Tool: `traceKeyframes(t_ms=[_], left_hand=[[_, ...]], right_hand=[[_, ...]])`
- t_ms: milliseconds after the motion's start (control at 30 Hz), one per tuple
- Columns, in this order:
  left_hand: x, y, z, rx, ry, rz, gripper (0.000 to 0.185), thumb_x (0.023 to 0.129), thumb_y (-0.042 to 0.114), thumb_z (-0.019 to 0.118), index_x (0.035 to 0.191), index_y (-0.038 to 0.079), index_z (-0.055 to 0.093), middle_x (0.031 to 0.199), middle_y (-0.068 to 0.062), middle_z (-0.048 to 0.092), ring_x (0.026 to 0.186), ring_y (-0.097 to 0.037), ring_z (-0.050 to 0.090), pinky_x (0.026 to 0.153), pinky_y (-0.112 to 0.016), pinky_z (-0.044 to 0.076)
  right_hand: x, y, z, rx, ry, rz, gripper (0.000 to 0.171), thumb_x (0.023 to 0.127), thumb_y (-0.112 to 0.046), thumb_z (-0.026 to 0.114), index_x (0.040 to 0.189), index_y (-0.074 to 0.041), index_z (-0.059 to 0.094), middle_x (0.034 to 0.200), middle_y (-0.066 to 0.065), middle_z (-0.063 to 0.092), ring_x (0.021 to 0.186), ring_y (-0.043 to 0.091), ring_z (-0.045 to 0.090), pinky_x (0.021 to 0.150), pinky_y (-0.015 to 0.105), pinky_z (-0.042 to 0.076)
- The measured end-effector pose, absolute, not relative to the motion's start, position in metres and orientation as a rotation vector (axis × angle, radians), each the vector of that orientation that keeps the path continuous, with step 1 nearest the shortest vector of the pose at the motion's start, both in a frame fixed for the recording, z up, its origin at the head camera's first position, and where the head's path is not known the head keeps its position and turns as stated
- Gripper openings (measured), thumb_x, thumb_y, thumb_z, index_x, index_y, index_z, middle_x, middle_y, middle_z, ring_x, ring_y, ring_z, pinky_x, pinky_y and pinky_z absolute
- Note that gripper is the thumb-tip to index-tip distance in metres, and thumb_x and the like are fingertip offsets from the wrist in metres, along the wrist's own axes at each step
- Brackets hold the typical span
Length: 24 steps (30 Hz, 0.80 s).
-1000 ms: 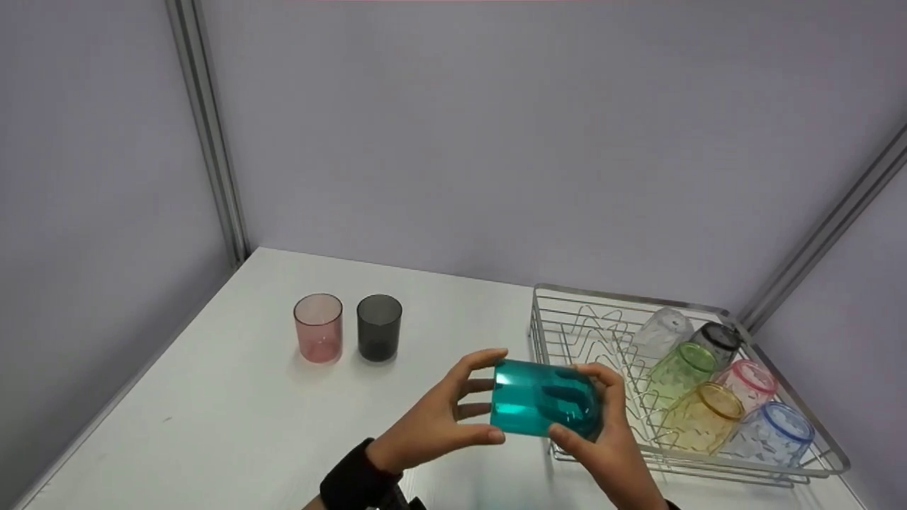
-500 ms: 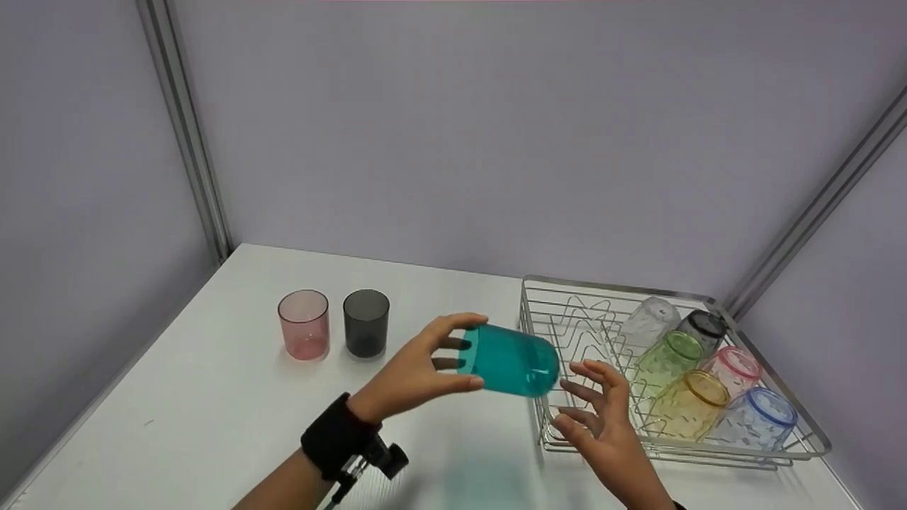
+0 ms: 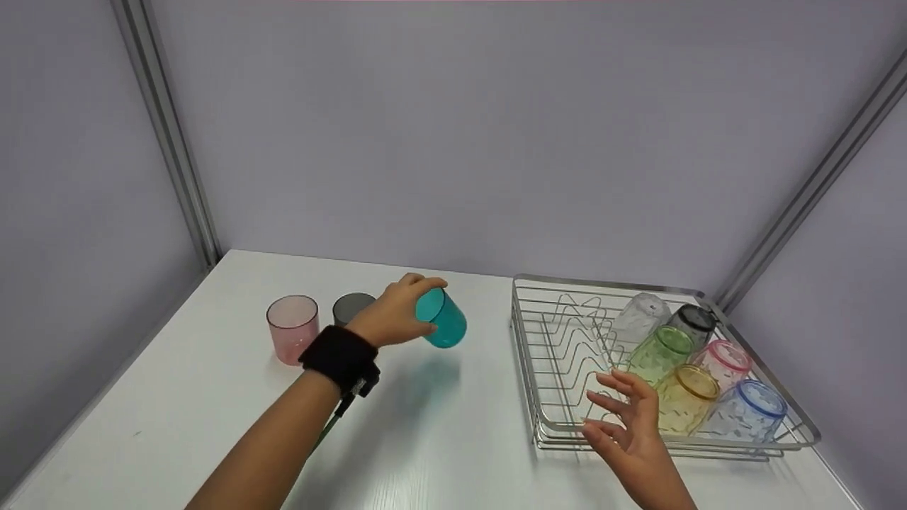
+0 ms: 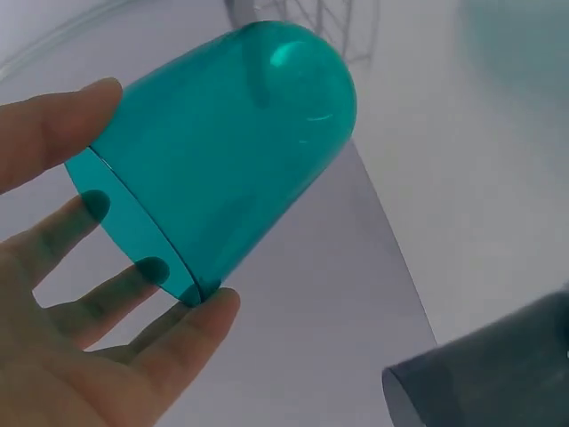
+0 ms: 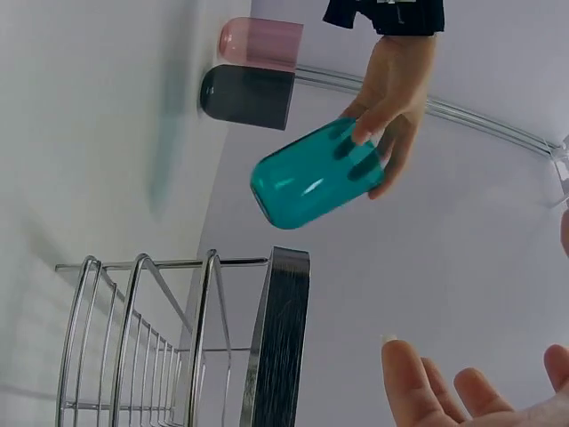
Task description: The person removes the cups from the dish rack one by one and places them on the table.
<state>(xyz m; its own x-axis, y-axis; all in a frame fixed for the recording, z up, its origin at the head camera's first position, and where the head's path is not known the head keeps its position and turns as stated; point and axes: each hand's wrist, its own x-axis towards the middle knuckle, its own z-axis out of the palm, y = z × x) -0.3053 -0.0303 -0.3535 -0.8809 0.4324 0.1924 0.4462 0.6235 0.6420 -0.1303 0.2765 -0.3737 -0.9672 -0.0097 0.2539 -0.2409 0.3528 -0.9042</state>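
My left hand (image 3: 393, 319) grips the teal cup (image 3: 442, 327); I should right it, then lower beside the grey cup (image 3: 349, 307); right hand (image 3: 631, 432) loose.

A: Where's room lying open?

B: Bare table (image 3: 453, 432) btwn left arm and rack (image 3: 526, 368), front to back.

A: What's blocking?

B: Pink cup (image 3: 292, 338) & grey cup (image 3: 351, 307) are standing just beside left hand (image 3: 394, 320); rack w/ tumblers (image 3: 698, 382) is sitting right, near right hand (image 3: 631, 432).
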Motion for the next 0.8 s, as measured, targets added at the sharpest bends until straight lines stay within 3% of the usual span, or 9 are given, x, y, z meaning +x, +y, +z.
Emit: traceKeyframes(t_ms=[167,300,467,800], left_hand=[[-0.326,-0.023,-0.362,-0.707,-2.956,-0.768,0.061,0.082,0.006,0.059,0.140,0.019,0.046,0.139,-0.017,0.041,0.115,-0.037,0.043,0.077,-0.046,0.053],[-0.335,-0.020,-0.369,-0.667,-3.017,-0.581,0.062,0.080,0.001,0.053,0.139,0.017,0.047,0.139,-0.019,0.042,0.111,-0.038,0.044,0.078,-0.047,0.051],[-0.340,-0.020,-0.378,-0.630,-3.087,-0.502,0.059,0.082,0.005,0.058,0.139,0.016,0.048,0.138,-0.020,0.043,0.110,-0.036,0.044,0.086,-0.050,0.047],[-0.342,-0.015,-0.378,-0.624,-3.119,-0.501,0.058,0.083,0.012,0.063,0.139,0.016,0.048,0.134,-0.020,0.046,0.109,-0.036,0.045,0.087,-0.052,0.046]], right_hand=[[-0.123,0.281,-0.376,0.264,-2.410,1.632,0.066,0.093,0.001,0.055,0.141,-0.015,0.013,0.138,0.007,0.027,0.114,-0.003,0.047,0.086,0.023,0.048],[-0.118,0.282,-0.378,0.291,-2.405,1.619,0.067,0.092,0.003,0.055,0.142,-0.011,0.013,0.137,0.009,0.028,0.113,-0.004,0.047,0.085,0.025,0.050],[-0.114,0.285,-0.380,0.264,-2.424,1.626,0.067,0.092,0.000,0.056,0.142,-0.011,0.013,0.137,0.006,0.029,0.112,-0.004,0.048,0.085,0.025,0.050],[-0.110,0.294,-0.385,0.301,-2.392,1.607,0.067,0.091,0.005,0.055,0.142,-0.012,0.015,0.133,0.000,0.034,0.113,0.000,0.050,0.085,0.023,0.050]])
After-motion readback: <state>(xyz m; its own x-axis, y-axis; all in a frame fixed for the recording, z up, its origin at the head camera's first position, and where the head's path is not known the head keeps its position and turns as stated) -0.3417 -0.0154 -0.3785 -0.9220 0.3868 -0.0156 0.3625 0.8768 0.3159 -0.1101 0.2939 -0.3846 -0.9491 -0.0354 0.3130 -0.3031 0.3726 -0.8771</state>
